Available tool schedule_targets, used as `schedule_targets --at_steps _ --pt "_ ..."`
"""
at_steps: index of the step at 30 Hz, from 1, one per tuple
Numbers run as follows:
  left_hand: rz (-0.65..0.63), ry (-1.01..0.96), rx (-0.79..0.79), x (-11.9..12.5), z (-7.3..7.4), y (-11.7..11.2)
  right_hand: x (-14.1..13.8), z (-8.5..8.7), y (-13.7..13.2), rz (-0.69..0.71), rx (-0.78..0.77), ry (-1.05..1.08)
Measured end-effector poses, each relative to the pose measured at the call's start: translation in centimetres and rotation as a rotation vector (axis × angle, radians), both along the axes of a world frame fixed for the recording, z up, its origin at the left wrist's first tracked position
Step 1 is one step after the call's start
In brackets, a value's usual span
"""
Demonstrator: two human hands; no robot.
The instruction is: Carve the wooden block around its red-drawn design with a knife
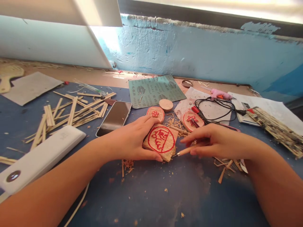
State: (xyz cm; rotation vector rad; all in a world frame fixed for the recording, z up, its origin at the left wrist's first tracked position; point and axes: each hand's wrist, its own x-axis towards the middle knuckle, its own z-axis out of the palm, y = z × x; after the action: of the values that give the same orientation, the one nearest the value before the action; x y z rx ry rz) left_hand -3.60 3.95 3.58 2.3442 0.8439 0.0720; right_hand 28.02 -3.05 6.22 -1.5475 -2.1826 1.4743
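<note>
My left hand (134, 138) grips a small wooden block (163, 142) from its left side, thumb along the near edge. A red circle with a red drawing inside marks the block's upper face. My right hand (210, 142) holds a carving knife (186, 152) with a wooden handle, its metal tip at the block's lower right corner. Just behind the block lie a round wooden disc with a red flower (155, 114) and a plain wooden disc (166, 105). Beyond my right fingers is a disc with a red star (191, 119), a dark red-and-black pen-like item lying over it.
At the left are a white power bank (47, 157), a phone (115, 118) and many thin wooden sticks (71, 110). Green-backed sandpaper (156, 91) lies at the back. A pink glue gun (220, 94), black cable (213, 110) and stick bundle (276, 129) occupy the right. Shavings are scattered about.
</note>
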Motion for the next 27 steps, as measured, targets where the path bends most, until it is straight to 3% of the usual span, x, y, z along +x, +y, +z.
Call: schedule_targets --at_steps 4,6,8,11,15,20,27 --pt "0.001 -0.016 0.005 0.1 0.1 -0.2 -1.8 3.2 0.3 -0.167 0.046 0.1" --pt "0.017 -0.029 0.021 0.2 0.0 -0.3 -3.3 3.7 0.5 -0.189 0.138 0.196" --pt "0.02 -0.069 0.047 0.2 -0.3 -0.2 -4.7 2.9 0.7 -0.214 0.242 0.327" --pt "0.009 -0.181 0.076 0.1 -1.1 0.3 -6.2 -0.1 0.5 -0.285 0.489 0.506" --pt "-0.009 -0.288 0.065 0.0 -1.8 0.9 -6.7 -3.4 -0.4 -0.31 0.779 0.457" --pt "-0.026 -0.409 0.075 -0.1 -1.8 0.8 -6.6 -3.9 -1.5 -0.317 0.91 0.51" --pt "0.055 -0.609 -0.119 -0.2 -1.6 0.5 -7.4 -4.0 -2.1 -0.359 0.99 0.654"
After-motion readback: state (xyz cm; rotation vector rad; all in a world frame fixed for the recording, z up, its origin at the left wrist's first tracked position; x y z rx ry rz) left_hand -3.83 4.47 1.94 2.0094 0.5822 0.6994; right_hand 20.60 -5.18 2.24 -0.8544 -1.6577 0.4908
